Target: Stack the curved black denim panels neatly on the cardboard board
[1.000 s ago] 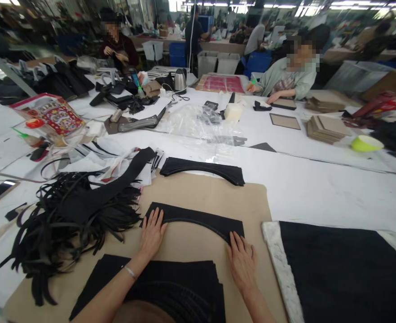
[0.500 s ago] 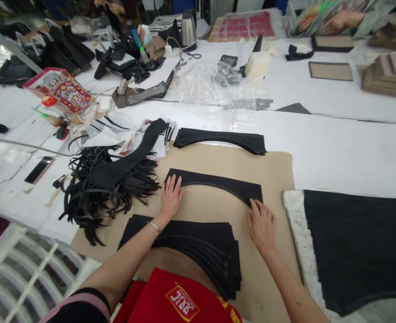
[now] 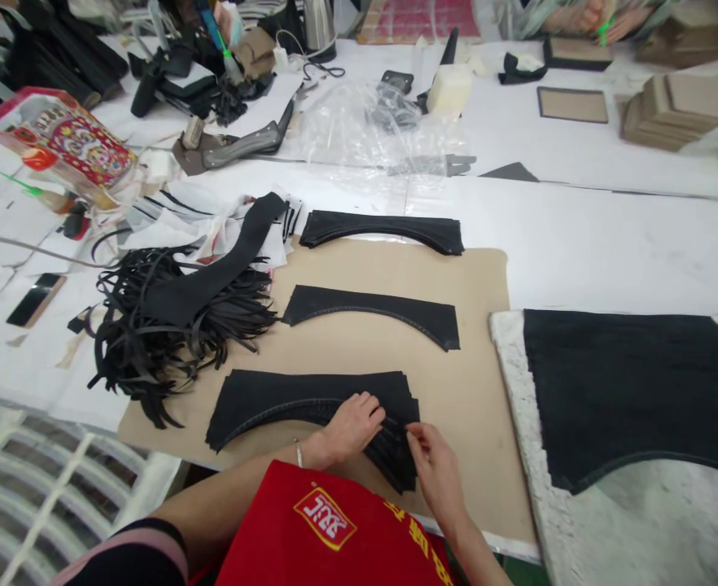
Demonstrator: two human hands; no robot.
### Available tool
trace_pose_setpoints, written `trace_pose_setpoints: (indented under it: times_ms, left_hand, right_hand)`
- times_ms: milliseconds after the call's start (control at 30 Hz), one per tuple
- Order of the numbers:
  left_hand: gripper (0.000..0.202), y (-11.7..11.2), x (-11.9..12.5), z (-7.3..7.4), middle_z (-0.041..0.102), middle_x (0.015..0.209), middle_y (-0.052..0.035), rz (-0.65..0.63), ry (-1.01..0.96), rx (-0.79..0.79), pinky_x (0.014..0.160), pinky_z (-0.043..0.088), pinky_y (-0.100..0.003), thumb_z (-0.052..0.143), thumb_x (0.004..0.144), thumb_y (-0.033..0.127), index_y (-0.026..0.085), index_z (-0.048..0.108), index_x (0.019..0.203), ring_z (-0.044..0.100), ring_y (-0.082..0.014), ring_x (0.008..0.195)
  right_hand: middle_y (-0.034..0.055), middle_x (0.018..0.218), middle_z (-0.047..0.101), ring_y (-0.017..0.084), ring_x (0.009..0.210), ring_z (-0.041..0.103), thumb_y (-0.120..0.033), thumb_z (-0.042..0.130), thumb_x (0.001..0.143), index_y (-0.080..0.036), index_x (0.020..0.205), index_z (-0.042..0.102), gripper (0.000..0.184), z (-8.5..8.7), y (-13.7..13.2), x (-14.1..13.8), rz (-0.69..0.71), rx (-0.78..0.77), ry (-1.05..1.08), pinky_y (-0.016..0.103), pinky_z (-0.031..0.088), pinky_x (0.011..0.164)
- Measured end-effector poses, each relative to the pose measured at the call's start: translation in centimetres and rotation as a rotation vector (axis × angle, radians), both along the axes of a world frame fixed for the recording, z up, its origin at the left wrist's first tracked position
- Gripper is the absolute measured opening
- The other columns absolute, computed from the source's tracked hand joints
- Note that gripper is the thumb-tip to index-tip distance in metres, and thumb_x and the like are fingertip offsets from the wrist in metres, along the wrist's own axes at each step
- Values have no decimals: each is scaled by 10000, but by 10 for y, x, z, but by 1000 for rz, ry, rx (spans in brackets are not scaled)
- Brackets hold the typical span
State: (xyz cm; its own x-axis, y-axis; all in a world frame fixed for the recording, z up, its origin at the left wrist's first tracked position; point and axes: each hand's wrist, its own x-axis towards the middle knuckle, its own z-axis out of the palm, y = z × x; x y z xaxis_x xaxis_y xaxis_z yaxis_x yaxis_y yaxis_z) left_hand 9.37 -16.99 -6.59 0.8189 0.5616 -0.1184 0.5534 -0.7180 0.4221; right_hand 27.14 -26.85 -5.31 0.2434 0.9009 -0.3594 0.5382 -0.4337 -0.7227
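Note:
A fanned stack of black curved fabric pieces (image 3: 286, 399) lies at the near edge of a tan cardboard sheet (image 3: 475, 366). My left hand (image 3: 350, 427) rests on the stack's right part, fingers curled onto the top layers. My right hand (image 3: 432, 468) pinches at the stack's right edge, thumb and fingers close together on the layers. A single black curved piece (image 3: 374, 309) lies flat in the middle of the cardboard, untouched. A second curved stack (image 3: 383, 228) sits at the cardboard's far edge.
A tangle of black strips (image 3: 169, 325) lies to the left. A white-edged board with a large black fabric sheet (image 3: 628, 391) sits at right. Clear plastic (image 3: 371, 122), tools, a red-patterned packet (image 3: 66, 138) and cardboard stacks (image 3: 670, 110) crowd the far table. Another person's hands show at top right.
Both my hands left the middle curved piece and came back toward me onto the near stack. The camera tilted further down.

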Motion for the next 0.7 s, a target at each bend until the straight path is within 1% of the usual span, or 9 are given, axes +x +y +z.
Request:
trace_pose_setpoints:
  times_ms: [67,100,167,233,300,433,500,567,700]
  left_hand:
    - [81,3,2,-1,574,959,-67,-47,25,46,795,442,-350,490,906,223,176,547,938,518,-216,931]
    - [76,5,3,-2,574,957,-70,-71,37,70,794,441,-349,482,903,192,171,547,936,519,-217,931]
    - [88,7,4,-2,575,958,-80,-123,56,109,787,444,-351,475,892,147,158,549,939,520,-223,929]
    - [111,8,5,-2,576,965,-94,-173,68,133,784,446,-359,470,885,130,143,552,959,521,-231,930]
    - [142,7,7,-2,580,971,-105,-209,79,144,790,446,-365,458,884,120,134,554,988,523,-234,933]
    - [201,6,10,-4,590,984,-123,-236,92,162,794,445,-371,418,896,113,125,552,1046,530,-240,943]
    - [213,5,11,-7,596,987,-131,-226,85,158,783,449,-375,414,896,117,119,550,1060,535,-244,936]
    - [198,4,11,-8,605,976,-125,-177,38,120,777,453,-372,442,879,113,127,562,1036,542,-243,924]
    - [126,6,10,-5,620,912,-87,6,-71,37,784,453,-350,485,856,116,167,591,904,558,-222,898]
  right_hand:
    - [83,1056,622,207,961,577,-284,355,936,-191,1075,589,287,0,-11,-7,163,27,-69,356,459,862]
    - [84,1083,617,216,994,562,-245,354,934,-193,1113,585,297,-1,-15,-10,241,37,-137,374,447,882]
    - [85,1103,618,240,1016,541,-184,368,920,-196,1172,572,324,-5,-23,-18,345,45,-308,409,435,874]
    - [86,1100,623,254,998,538,-154,390,905,-197,1204,558,346,-9,-29,-23,393,43,-462,417,434,833]
    - [88,1105,621,255,987,539,-140,404,897,-195,1230,541,364,-13,-34,-26,416,57,-556,409,432,809]
    - [95,1111,607,250,976,536,-105,415,875,-184,1250,527,399,-17,-38,-27,438,84,-628,388,431,781]
    - [98,1105,602,249,970,534,-81,420,857,-180,1249,528,419,-18,-39,-27,444,85,-643,380,432,772]
    - [100,1089,603,249,958,536,-69,424,846,-174,1243,534,425,-19,-38,-28,452,82,-651,377,434,762]
    - [104,1063,611,250,934,542,-69,426,846,-165,1246,538,426,-19,-38,-28,466,79,-659,384,440,748]
